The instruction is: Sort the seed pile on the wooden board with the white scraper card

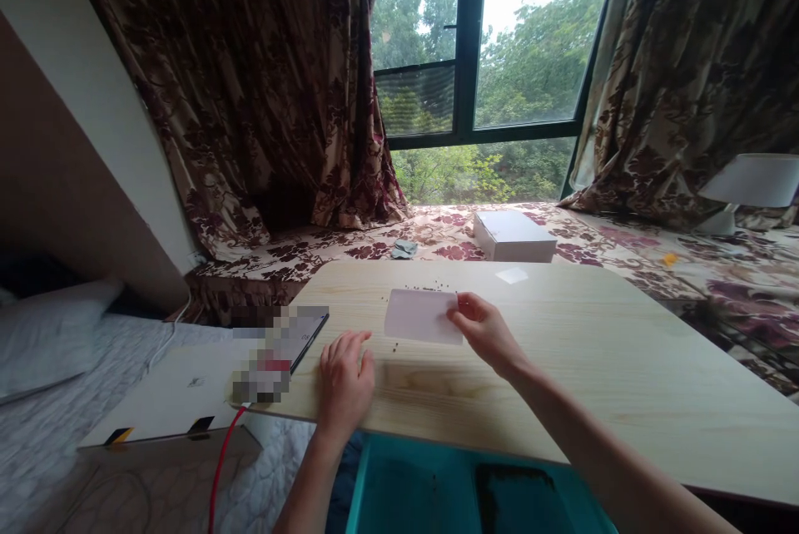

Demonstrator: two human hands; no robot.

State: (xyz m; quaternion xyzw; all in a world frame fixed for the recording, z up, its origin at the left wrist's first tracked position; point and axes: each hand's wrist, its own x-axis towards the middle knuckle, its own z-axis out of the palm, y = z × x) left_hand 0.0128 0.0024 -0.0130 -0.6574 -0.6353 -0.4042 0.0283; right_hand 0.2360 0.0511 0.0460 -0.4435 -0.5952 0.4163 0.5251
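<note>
A thin white rectangular sheet [419,318], paper or card, is at the middle of the wooden tabletop [562,368]. Thumb and fingers of my right hand [483,330] pinch its right edge. My left hand [346,376] is over the near left part of the tabletop, fingers loosely bent and thumb apart, holding nothing. Small dark grains [424,289] are scattered along the far edge of the sheet. A few more grains [395,346] lie just in front of it.
A teal bin [412,488] stands below the table's near edge. At left are a partly blurred tablet-like device [309,334], a red cable [218,467] and a large white box [175,393]. Farther back are a small white piece [512,275], a white box [515,236] and a crumpled cloth [404,249].
</note>
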